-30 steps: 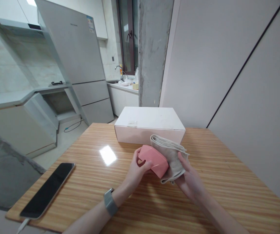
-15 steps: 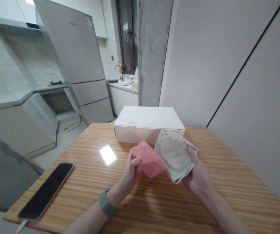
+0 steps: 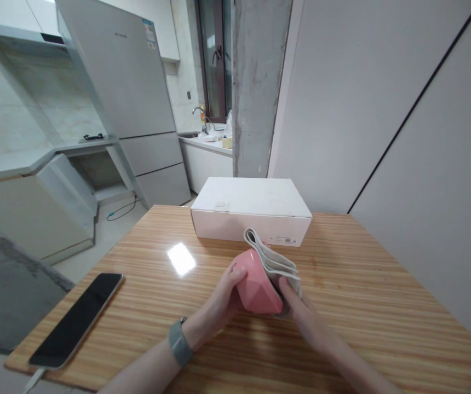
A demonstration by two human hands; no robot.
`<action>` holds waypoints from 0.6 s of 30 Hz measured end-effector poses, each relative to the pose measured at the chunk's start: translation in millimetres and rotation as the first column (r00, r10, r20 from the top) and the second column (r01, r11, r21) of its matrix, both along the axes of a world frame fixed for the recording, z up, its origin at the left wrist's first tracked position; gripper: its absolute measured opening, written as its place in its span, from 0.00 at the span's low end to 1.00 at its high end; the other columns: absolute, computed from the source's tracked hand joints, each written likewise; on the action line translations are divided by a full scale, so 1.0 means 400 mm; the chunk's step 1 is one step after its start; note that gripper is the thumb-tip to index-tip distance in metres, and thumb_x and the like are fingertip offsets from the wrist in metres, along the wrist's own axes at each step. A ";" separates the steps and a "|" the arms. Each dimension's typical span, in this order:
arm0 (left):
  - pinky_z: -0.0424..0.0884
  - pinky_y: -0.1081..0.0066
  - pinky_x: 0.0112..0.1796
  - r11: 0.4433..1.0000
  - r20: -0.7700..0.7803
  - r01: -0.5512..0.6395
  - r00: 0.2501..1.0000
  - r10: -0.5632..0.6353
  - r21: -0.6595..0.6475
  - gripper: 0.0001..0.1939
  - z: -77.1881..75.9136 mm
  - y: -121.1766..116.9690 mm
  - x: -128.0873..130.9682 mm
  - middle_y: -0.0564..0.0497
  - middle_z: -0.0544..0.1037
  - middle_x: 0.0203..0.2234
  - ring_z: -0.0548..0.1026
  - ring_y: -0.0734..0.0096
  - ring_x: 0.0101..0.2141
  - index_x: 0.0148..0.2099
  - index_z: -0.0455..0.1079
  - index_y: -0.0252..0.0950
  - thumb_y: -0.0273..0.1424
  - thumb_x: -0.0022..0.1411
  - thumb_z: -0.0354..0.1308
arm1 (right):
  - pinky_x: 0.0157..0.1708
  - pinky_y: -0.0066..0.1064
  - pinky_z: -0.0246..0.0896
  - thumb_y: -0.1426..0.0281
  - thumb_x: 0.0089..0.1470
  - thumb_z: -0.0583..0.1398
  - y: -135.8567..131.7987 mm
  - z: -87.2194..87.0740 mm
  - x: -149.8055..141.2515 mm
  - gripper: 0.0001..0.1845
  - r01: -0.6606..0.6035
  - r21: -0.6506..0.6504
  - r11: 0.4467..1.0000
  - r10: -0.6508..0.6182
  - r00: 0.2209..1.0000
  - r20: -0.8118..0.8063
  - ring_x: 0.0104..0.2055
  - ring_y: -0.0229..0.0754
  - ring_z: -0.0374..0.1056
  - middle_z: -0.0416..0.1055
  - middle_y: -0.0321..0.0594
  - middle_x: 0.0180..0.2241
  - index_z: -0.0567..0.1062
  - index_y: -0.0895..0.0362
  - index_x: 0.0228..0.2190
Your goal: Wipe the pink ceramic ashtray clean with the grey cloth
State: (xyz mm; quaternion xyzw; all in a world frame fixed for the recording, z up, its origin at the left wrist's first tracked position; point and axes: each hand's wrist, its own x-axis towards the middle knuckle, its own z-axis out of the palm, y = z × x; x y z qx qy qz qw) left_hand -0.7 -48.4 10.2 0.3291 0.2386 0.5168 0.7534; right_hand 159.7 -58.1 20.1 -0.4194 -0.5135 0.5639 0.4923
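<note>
Pink bowl (image 3: 258, 290), faceted and glossy, is held up on the near side of the white box (image 3: 252, 216), its rim against a soft, folded grey cloth (image 3: 270, 260). The shiny, wood-grained worktop (image 3: 375, 306) carries the box and, to its near left, a black-screened phone (image 3: 77, 320); a fridge (image 3: 124, 82) stands behind-left of it. The left grip (image 3: 230, 290) clasps the bowl's left side — the right grip (image 3: 297, 306) holds the cloth at its right.

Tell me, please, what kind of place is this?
Probably a home dining spot beside a kitchen: a wooden table, with a tall fridge and a sink faucet behind it.
</note>
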 end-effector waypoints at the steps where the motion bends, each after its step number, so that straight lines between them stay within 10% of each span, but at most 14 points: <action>1: 0.68 0.67 0.44 0.999 -0.054 -0.035 0.998 0.037 0.039 0.27 0.001 -0.003 0.000 0.43 0.73 0.49 0.72 0.59 0.47 0.57 0.65 0.36 0.40 0.57 0.61 | 0.66 0.47 0.34 0.46 0.50 0.59 0.002 0.006 -0.002 0.29 0.013 -0.005 1.000 -0.013 1.000 -0.010 0.65 0.50 0.53 0.72 0.41 0.54 0.76 0.50 0.48; 9: 0.69 0.64 0.45 0.968 -0.318 -0.049 0.939 0.129 0.246 0.55 0.043 -0.034 0.007 0.44 0.68 0.52 0.71 0.56 0.47 0.63 0.49 0.46 0.30 0.36 0.75 | 0.65 0.43 0.43 0.47 0.47 0.63 0.038 -0.001 0.010 0.27 0.020 -0.232 0.973 -0.071 0.974 -0.214 0.62 0.50 0.60 0.75 0.38 0.50 0.79 0.50 0.44; 18: 0.69 0.70 0.39 0.957 -0.261 -0.194 0.933 0.248 0.218 0.41 0.023 -0.024 0.011 0.50 0.69 0.45 0.71 0.67 0.40 0.54 0.53 0.44 0.34 0.41 0.72 | 0.63 0.43 0.47 0.50 0.48 0.65 0.024 -0.003 0.010 0.23 -0.009 -0.231 0.973 -0.045 0.972 -0.231 0.59 0.50 0.63 0.78 0.38 0.46 0.80 0.50 0.41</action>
